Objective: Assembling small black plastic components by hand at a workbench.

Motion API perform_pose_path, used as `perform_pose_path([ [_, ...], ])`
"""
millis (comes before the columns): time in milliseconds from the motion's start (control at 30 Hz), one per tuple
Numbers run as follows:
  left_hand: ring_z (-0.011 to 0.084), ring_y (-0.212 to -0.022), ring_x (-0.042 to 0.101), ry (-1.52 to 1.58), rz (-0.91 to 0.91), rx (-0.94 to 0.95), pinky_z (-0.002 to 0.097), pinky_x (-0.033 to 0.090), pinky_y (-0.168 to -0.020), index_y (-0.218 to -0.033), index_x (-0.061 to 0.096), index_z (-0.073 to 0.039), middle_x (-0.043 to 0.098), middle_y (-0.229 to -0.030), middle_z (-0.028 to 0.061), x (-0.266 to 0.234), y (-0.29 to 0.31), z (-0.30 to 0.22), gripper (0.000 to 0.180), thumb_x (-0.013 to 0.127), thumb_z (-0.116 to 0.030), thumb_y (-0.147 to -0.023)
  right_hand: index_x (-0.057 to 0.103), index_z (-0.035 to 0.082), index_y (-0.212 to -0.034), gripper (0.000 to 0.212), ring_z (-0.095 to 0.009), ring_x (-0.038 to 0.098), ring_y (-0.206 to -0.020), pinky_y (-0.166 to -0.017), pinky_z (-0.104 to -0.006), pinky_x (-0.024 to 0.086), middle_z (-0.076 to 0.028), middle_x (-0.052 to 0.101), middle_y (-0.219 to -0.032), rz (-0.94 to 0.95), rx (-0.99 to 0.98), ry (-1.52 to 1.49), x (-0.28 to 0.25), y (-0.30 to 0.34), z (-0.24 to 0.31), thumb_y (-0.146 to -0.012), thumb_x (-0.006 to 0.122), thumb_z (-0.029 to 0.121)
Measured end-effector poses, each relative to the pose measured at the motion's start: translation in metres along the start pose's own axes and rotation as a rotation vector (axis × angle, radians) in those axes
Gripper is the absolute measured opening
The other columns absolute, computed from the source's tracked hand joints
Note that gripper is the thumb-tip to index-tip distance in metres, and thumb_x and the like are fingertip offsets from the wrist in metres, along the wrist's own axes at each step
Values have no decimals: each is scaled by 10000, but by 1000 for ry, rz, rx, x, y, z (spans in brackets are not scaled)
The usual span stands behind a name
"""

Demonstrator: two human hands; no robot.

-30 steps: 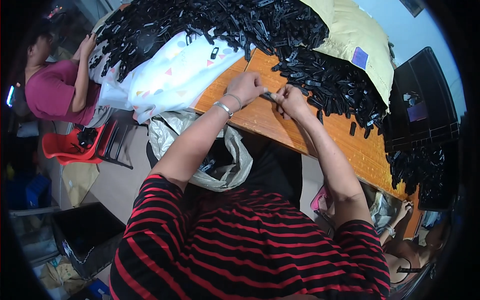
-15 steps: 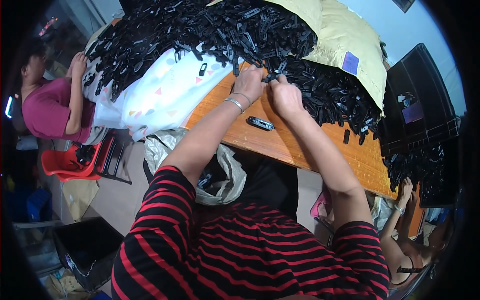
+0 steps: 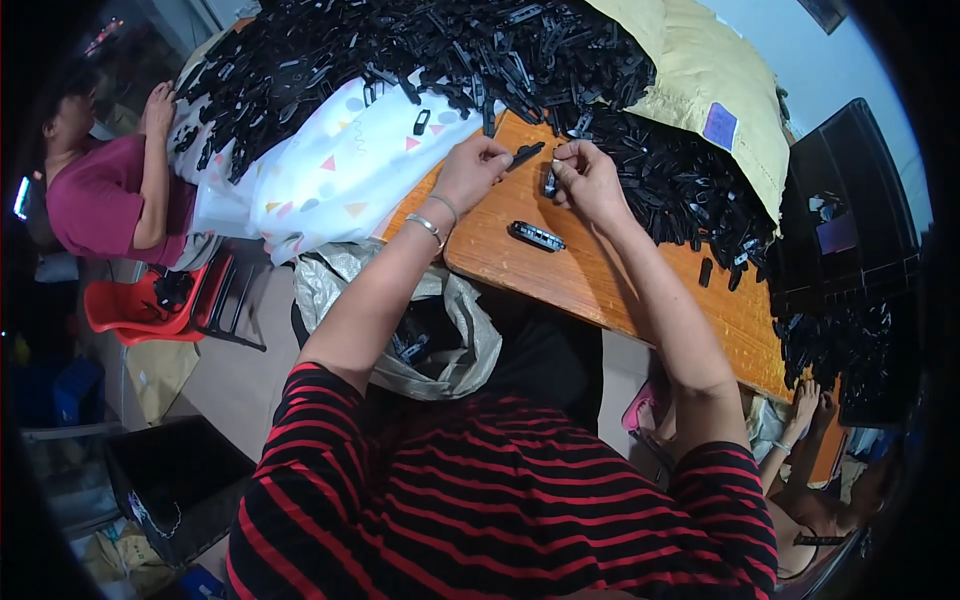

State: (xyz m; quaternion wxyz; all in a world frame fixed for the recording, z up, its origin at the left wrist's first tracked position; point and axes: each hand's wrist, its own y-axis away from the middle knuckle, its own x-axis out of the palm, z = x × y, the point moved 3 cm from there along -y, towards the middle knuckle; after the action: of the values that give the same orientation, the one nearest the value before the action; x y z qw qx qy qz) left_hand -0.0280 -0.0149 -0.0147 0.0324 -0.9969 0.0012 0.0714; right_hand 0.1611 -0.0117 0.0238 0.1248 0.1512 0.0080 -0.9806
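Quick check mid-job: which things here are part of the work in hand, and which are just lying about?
In the work:
left hand holding a black strip
right hand holding a black piece
finished black piece on the wooden table
heap of black parts

Lying about:
yellow sack
patterned white cloth
grey bag
red chair

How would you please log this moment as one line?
left hand: holds black plastic strip | right hand: holds black plastic piece | assembled piece: on wooden table

The orange wooden worktop [image 3: 600, 290] carries a big heap of small black plastic parts [image 3: 420, 40] across its far side, a patterned white cloth [image 3: 330, 170] at left, a yellow sack [image 3: 690, 80] far right, and one black part [image 3: 537, 236] lying alone near its edge.
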Motion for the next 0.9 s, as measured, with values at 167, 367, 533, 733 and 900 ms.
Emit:
perform_pose_path([
  [167,91,-659,576,167,21,-93,208,470,-602,-955,604,29,624,-767,53,-4,18,-6,162,612,-115,-881,547,-1,-969,67,-104,595,-589,-522,-235,528,-37,578,-745,-38,148,-329,18,19,-11,-920,510,23],
  [367,76,-671,578,231,27,-156,191,475,-608,-975,604,13,621,-776,41,-7,29,-12,143,587,-109,-902,550,-34,-977,92,-142,613,-555,-466,-259,498,-71,597,-740,-47,165,-69,12,20,-25,-906,528,19],
  [533,64,-681,580,266,89,-197,186,475,-607,-992,604,-2,632,-790,37,-9,33,-12,145,562,-120,-919,563,-31,-995,116,-113,577,-545,-488,-232,460,-46,582,-717,-69,-84,304,2,20,-10,-904,547,40],
  [733,63,-678,607,423,263,-313,169,494,-622,-1033,594,-33,653,-833,37,12,39,-19,145,520,-119,-943,588,-17,-969,133,-72,529,-515,-484,-217,440,-23,576,-683,72,-26,-5,-7,20,-4,-915,578,104],
  [900,66,-636,597,277,176,-233,178,487,-563,-975,597,-10,645,-796,47,21,39,-23,147,621,-122,-884,567,2,-843,153,-63,516,-485,-431,-202,409,-11,568,-632,84,71,74,-13,22,-3,-905,605,136],
])
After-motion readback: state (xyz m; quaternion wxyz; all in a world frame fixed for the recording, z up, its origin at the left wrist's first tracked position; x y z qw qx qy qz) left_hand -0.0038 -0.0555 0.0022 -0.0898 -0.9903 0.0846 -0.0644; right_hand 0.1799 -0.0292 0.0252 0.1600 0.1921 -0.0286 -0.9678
